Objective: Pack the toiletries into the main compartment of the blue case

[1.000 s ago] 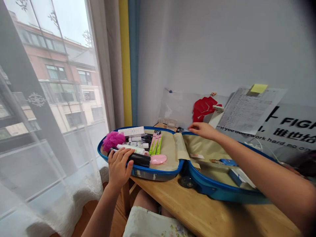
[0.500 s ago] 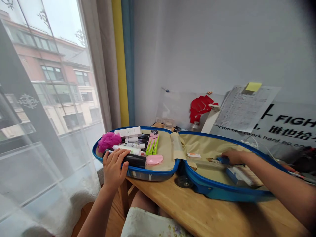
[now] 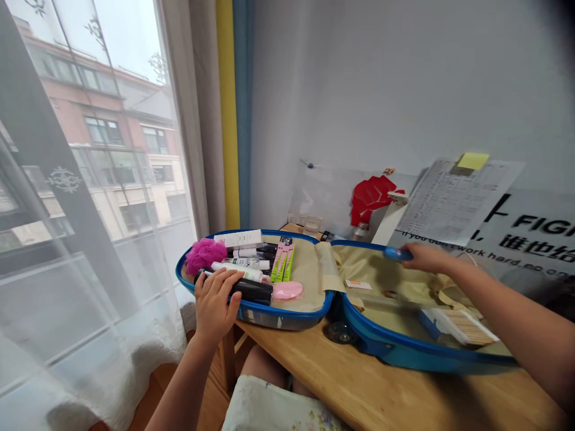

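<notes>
A blue-rimmed suitcase [image 3: 287, 314] lies spread apart in two halves. My left hand [image 3: 218, 302] rests over the near rim of its left half, fingers spread across a black cylindrical container [image 3: 256, 292]. Around that hand lie a white tube [image 3: 242, 273], a pink mesh bath puff [image 3: 205, 255], a white box [image 3: 238, 239], pink-and-green packets [image 3: 283, 260] and a pink oval item [image 3: 287, 291]. My right hand [image 3: 420, 257] is closed on a small blue rounded object [image 3: 396, 254], held above the right half; its kind is unclear.
Inside the right half are a clear box of thin sticks [image 3: 460, 326] and a small white card [image 3: 358, 284]. The suitcase stands on a wooden table [image 3: 359, 389]. A sheer curtain [image 3: 112, 287] hangs at left; papers [image 3: 469, 197] are fixed along the wall.
My right hand has risen from inside the right half with the blue object. My left hand keeps its place on the suitcase; the view has shifted slightly.
</notes>
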Demonstrator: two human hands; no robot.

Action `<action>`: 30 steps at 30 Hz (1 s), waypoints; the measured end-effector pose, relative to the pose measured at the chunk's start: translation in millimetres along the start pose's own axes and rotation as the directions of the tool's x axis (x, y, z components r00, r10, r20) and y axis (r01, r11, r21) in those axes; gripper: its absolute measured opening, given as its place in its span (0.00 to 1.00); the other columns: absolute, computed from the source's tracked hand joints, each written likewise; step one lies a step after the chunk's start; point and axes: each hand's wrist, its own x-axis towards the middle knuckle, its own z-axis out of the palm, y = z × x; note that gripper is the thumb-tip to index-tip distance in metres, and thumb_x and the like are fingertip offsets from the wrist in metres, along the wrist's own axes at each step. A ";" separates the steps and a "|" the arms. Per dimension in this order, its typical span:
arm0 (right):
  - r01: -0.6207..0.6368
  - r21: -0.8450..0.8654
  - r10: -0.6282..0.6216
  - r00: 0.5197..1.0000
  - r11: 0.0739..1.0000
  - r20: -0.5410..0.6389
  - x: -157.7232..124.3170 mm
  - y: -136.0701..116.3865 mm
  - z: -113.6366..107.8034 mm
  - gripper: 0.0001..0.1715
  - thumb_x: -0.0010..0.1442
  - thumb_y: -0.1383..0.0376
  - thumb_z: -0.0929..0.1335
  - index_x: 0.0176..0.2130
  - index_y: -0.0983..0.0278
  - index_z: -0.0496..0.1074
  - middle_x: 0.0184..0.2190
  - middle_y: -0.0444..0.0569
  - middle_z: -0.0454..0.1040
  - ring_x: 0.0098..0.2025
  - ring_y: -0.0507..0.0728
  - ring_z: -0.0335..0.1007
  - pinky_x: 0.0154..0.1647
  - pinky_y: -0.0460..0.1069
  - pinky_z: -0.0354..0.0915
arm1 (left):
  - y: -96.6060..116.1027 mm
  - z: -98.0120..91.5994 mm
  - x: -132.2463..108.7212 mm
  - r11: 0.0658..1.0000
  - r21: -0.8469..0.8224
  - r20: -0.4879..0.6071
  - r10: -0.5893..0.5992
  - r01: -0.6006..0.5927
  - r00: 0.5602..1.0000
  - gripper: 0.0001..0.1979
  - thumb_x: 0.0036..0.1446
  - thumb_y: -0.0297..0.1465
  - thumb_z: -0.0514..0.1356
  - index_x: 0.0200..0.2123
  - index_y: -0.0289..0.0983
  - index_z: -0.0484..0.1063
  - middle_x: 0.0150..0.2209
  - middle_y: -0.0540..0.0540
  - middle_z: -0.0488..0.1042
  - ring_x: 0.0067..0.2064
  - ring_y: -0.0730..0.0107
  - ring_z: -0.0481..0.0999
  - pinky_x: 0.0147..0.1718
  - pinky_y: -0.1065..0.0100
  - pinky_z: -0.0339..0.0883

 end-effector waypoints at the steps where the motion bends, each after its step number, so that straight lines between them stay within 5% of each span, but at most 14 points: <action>1: 0.046 0.014 -0.046 0.999 0.999 0.024 6.9 -18.7 -5.9 0.13 0.62 0.59 0.66 0.42 0.66 0.71 0.40 0.49 0.74 0.39 0.50 0.70 0.42 0.50 0.69 | 0.4 -0.4 0.2 1.000 0.000 -0.002 0.004 -0.004 1.000 0.19 0.65 0.38 0.45 0.48 0.40 0.71 0.47 0.44 0.75 0.53 0.58 0.68 0.59 0.53 0.43; 4: 0.219 0.092 -0.226 0.972 0.971 0.061 21.9 -95.9 -9.5 0.20 0.56 0.63 0.70 0.48 0.67 0.71 0.46 0.53 0.74 0.46 0.55 0.70 0.49 0.51 0.65 | 1.5 -1.8 0.8 1.000 -0.006 -0.001 0.000 0.000 1.000 0.19 0.65 0.38 0.44 0.48 0.40 0.71 0.47 0.44 0.75 0.53 0.58 0.68 0.59 0.53 0.43; 8: 0.425 0.232 -0.446 0.894 0.875 0.043 23.2 -217.5 12.9 0.26 0.56 0.61 0.70 0.54 0.60 0.67 0.51 0.48 0.72 0.49 0.53 0.70 0.51 0.48 0.64 | 1.6 -3.0 0.7 1.000 -0.010 0.007 -0.008 0.008 1.000 0.19 0.65 0.38 0.45 0.48 0.39 0.71 0.48 0.44 0.75 0.54 0.58 0.68 0.59 0.53 0.43; 13: 0.493 0.270 -0.519 0.854 0.827 0.030 15.4 -320.8 46.2 0.22 0.61 0.57 0.66 0.51 0.65 0.67 0.49 0.51 0.71 0.49 0.56 0.69 0.50 0.58 0.66 | 2.2 -3.1 0.7 1.000 -0.011 0.019 -0.016 0.016 1.000 0.19 0.65 0.37 0.44 0.49 0.40 0.71 0.48 0.44 0.75 0.55 0.58 0.67 0.60 0.53 0.42; 19: 0.478 0.266 -0.511 0.857 0.837 0.066 16.2 -356.2 66.2 0.21 0.61 0.56 0.65 0.50 0.65 0.68 0.49 0.51 0.70 0.49 0.56 0.68 0.50 0.58 0.66 | 3.6 -3.3 1.8 1.000 -0.012 0.023 -0.024 0.024 0.999 0.19 0.65 0.37 0.44 0.49 0.40 0.71 0.48 0.44 0.75 0.55 0.58 0.67 0.59 0.53 0.43; 30: 0.487 0.375 -0.554 0.827 0.789 0.093 12.5 -349.9 60.6 0.18 0.62 0.57 0.65 0.48 0.64 0.69 0.49 0.51 0.70 0.49 0.55 0.68 0.50 0.57 0.66 | 1.4 -1.5 -0.2 1.000 -0.016 0.014 -0.013 0.013 1.000 0.19 0.65 0.37 0.45 0.49 0.40 0.71 0.48 0.44 0.75 0.54 0.58 0.67 0.60 0.53 0.42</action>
